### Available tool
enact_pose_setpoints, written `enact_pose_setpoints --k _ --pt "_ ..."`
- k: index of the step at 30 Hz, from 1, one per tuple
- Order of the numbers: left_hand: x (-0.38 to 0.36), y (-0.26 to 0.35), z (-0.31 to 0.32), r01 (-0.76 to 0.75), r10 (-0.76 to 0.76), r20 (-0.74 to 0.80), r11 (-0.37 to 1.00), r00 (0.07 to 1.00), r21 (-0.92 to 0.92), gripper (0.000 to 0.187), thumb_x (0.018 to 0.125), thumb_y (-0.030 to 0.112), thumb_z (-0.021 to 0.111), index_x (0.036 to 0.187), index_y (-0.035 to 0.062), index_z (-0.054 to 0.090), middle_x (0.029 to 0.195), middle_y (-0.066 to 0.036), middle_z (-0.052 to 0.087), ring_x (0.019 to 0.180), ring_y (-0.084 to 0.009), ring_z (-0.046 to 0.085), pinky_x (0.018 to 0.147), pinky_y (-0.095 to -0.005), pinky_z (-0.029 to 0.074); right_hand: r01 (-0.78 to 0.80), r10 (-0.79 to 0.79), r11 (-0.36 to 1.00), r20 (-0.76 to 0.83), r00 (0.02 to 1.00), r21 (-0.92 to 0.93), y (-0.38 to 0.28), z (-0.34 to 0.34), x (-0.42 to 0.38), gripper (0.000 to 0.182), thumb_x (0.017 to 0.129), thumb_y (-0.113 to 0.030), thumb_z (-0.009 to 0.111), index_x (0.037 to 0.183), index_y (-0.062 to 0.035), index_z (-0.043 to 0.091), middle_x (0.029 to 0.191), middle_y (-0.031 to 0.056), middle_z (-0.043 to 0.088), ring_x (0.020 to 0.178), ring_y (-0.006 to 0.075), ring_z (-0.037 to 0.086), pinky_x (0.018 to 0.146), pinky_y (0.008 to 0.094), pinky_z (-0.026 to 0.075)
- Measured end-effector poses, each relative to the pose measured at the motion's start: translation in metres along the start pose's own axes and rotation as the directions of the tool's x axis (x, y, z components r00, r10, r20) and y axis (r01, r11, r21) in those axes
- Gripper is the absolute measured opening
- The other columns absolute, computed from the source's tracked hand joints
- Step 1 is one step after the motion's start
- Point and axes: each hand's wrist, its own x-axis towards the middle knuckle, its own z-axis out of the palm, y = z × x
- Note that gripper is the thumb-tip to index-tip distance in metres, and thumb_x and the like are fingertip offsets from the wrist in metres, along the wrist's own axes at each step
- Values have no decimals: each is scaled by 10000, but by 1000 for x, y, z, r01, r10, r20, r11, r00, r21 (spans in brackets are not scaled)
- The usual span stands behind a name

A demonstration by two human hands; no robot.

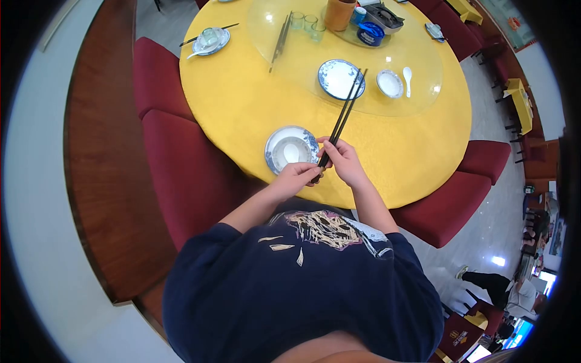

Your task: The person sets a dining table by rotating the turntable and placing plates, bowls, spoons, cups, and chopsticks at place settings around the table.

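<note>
A pair of dark chopsticks (346, 112) slants up and to the right over the table, held in both of my hands. My left hand (300, 173) pinches their lower ends, close to the table's front edge. My right hand (341, 160) is closed around them a little higher up. Just left of my hands, a blue-patterned plate (272, 140) carries a small bowl (279, 158) with a white spoon (291, 152) in it. Past the chopsticks' upper tips lie another blue-rimmed plate (337, 77), a small bowl (390, 84) and a white spoon (408, 82).
The round table has a yellow cloth (236, 109) and a glass turntable (417, 57). On it are several glasses (310, 23), a brown container (339, 13) and a blue ashtray (370, 35). Red chairs (187, 163) surround the table. A person (499, 287) is at lower right.
</note>
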Motion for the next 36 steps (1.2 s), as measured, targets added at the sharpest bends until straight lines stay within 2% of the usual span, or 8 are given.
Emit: enact_pose_setpoints --k 4,8,11,15,19,23,31,36 --pt "5 1 -1 -63 62 49 998 997 11 241 848 187 513 967 -16 565 780 -25 575 687 -68 516 630 -196 418 -55 55 998 -2 998 2 7 1 8 281 866 -260 470 997 -26 556 745 15 567 551 51 494 496 182 408" --pt "10 2 -6 -75 75 -38 997 996 -9 218 843 182 520 914 -14 585 756 -14 572 677 -61 510 623 -191 415 -114 113 993 -32 993 -18 5 11 23 303 874 -257 452 1021 -12 554 725 -7 572 555 32 459 506 162 362" --pt "20 7 -23 -142 143 -112 990 983 20 199 839 175 525 866 -9 597 722 -4 570 649 -54 504 596 -186 409 -168 173 984 89 981 -59 3 13 50 410 871 -284 454 1158 7 449 819 30 582 595 45 479 534 177 387" --pt "73 20 -95 -252 310 -294 942 904 220 191 832 171 529 819 -5 603 675 3 567 587 -51 493 535 -181 398 -210 212 976 -25 977 64 1 22 79 524 873 -286 443 1275 2 268 1013 109 535 699 107 523 624 208 434" --pt "142 49 -190 -111 389 -501 860 773 498 271 782 246 545 843 -11 602 714 -82 615 654 -136 563 596 -268 432 -258 263 962 -61 963 87 17 11 81 559 860 -288 461 1282 9 248 997 133 551 710 131 544 648 238 456" --pt "199 91 -240 121 444 -497 643 746 756 289 768 305 525 755 36 630 669 -105 607 607 -206 581 602 -310 449 -346 378 920 -190 906 182 34 -2 55 505 873 -261 441 1285 -28 265 974 113 546 719 129 534 671 248 454" --pt "267 115 -275 270 465 -423 361 778 893 303 762 325 525 768 42 635 713 -122 615 662 -231 594 633 -327 450 -360 457 885 -401 794 296 57 -36 -1 478 875 -258 444 1264 -17 302 955 109 545 713 128 529 674 248 448" --pt "198 119 -235 -40 439 -320 638 840 769 290 786 270 536 764 -11 606 622 -53 575 595 -112 522 555 -250 406 -346 474 870 -398 786 353 58 -40 -13 374 877 -252 440 1164 -13 430 955 90 544 715 122 524 690 254 446"
